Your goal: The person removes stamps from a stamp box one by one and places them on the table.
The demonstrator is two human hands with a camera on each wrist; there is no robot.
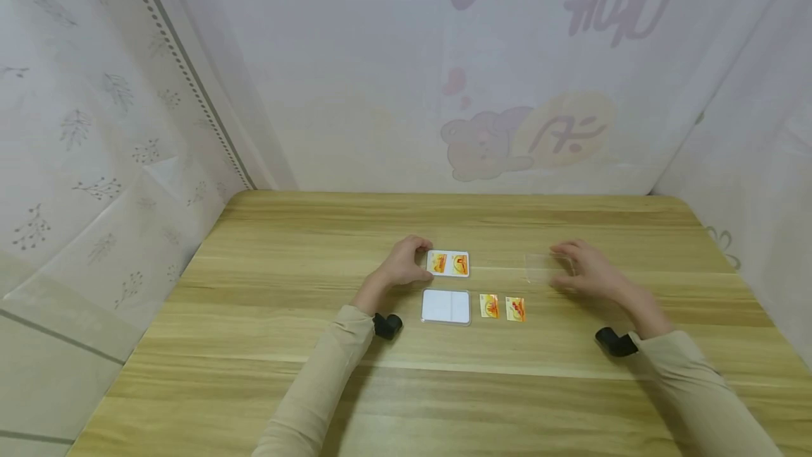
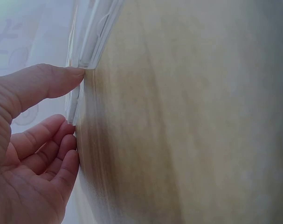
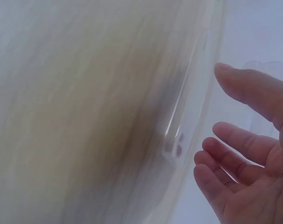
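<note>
My left hand (image 1: 406, 261) holds the left end of a thin clear case (image 1: 448, 273), thumb on the near edge and fingers on the far one. A white backing with two small orange picture cards (image 1: 459, 264) shows in it. In the left wrist view, the thumb meets the case's transparent edge (image 2: 92, 49). Over on the right, my right hand (image 1: 593, 270) is slightly blurred beside a clear plastic cover (image 1: 538, 268) lying on the table. Its fingers are spread and loosely bent in the right wrist view, apart from the cover's glinting edge (image 3: 176, 119).
A second clear case (image 1: 446, 307) with a white backing lies nearer me. Two loose picture cards, one yellow-orange (image 1: 489, 306) and one with red (image 1: 516, 309), lie to its right. The wooden table (image 1: 317, 231) reaches a printed curtain (image 1: 349, 90) behind.
</note>
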